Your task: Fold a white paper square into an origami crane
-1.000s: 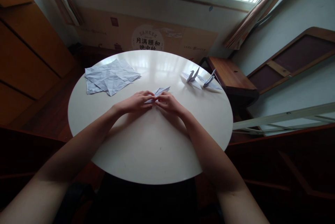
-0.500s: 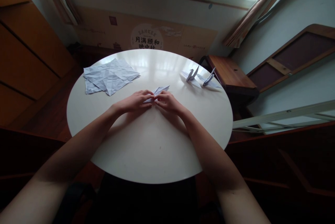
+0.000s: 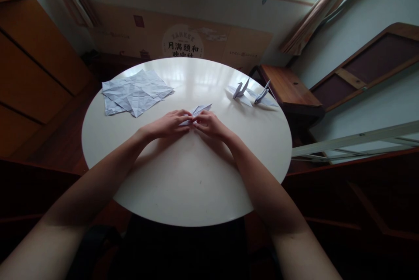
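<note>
Near the middle of the white oval table, a folded piece of white paper (image 3: 202, 108) is pinched between my two hands, its pointed end sticking out beyond the fingers. My left hand (image 3: 170, 122) closes on its left side, fingers bent over the paper. From the right, my right hand (image 3: 209, 123) grips it with thumb and fingertips, nearly touching the left fingertips. The hands cover much of the paper, so its full shape is hidden. Two finished paper cranes, one (image 3: 240, 91) left of the other (image 3: 262, 95), stand at the table's right rear.
Several creased paper sheets (image 3: 135, 90) lie overlapping at the left rear of the table (image 3: 196, 184). Past its right edge stands a wooden side table (image 3: 290, 85). A printed cardboard panel (image 3: 212, 37) is behind, under the window.
Both hands keep hold of the folded paper in almost the same place, with only slight finger movement. The whole view has shifted a little.
</note>
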Tool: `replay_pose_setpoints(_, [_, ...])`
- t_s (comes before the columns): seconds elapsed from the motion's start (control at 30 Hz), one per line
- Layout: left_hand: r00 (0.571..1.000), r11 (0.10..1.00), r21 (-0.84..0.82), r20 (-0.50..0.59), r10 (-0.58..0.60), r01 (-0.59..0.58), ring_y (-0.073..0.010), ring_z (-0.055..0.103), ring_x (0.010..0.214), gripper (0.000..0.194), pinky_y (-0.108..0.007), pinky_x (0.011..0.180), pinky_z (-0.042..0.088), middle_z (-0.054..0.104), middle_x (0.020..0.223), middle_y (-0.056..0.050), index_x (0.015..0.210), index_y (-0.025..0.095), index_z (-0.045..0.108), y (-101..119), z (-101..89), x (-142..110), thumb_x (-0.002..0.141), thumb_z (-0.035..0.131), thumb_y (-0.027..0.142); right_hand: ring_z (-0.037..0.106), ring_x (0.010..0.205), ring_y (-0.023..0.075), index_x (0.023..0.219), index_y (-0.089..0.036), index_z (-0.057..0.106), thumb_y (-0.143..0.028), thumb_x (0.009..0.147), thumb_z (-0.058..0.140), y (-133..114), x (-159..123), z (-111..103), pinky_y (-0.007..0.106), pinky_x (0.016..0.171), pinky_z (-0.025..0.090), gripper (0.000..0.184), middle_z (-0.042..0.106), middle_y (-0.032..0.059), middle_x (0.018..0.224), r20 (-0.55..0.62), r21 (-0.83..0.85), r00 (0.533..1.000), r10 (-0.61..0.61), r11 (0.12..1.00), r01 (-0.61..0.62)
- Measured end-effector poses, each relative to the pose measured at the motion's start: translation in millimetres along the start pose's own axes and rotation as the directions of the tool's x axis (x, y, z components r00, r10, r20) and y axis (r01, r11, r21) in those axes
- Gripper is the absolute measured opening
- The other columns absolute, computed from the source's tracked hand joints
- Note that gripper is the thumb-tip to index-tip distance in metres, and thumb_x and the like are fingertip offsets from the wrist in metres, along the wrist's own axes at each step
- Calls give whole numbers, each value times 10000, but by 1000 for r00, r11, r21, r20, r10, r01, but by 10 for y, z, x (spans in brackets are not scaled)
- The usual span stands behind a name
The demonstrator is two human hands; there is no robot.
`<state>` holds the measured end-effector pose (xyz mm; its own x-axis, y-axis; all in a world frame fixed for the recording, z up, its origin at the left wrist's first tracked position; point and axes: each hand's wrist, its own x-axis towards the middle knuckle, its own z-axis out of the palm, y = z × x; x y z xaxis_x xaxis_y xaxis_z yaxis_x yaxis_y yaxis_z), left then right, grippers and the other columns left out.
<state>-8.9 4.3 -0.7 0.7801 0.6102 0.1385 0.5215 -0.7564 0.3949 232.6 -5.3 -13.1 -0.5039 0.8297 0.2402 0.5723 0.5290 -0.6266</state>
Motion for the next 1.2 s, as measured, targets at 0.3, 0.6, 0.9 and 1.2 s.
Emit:
replay_pose_setpoints(0.3, [1000, 1000, -8, 16, -16, 16, -327, 563, 1328, 449, -488, 1183, 426, 552, 1460, -139, 1386, 220, 645, 5, -19, -10, 1049, 500, 480, 620, 867, 179, 1047, -202, 818, -260, 939, 708, -39, -3, -5, 333, 863, 490, 165, 662, 65, 980, -3, -12, 1000, 10, 1000, -10])
replay_pose_setpoints(0.6, [1000, 1000, -14, 10, -15, 15, -319, 567, 1319, 441, -486, 1186, 427, 560, 1447, -132, 1390, 230, 648, 15, -19, -5, 1053, 505, 477, 615, 890, 186, 1043, -215, 818, -258, 942, 694, -35, -9, -18, 334, 869, 496, 166, 657, 61, 978, 2, -4, 1000, -2, 1000, 2])
replay_pose_setpoints(0.9, [1000, 1000, -18, 3, -12, 12, -314, 569, 1321, 403, -469, 1178, 435, 568, 1446, -127, 1381, 238, 655, 8, -14, -5, 1043, 542, 427, 627, 902, 193, 1045, -215, 817, -252, 937, 693, -42, -10, -17, 351, 890, 499, 169, 664, 65, 994, 8, 0, 1000, 17, 1000, -17])
replay_pose_setpoints(1.2, [1000, 999, -31, -3, -13, 12, -320, 572, 1315, 430, -469, 1166, 443, 573, 1442, -129, 1375, 231, 655, 28, -21, -2, 1042, 518, 465, 620, 895, 191, 1059, -206, 818, -258, 939, 686, -57, -3, -28, 351, 890, 491, 185, 662, 71, 996, 17, -18, 999, 28, 999, -27])
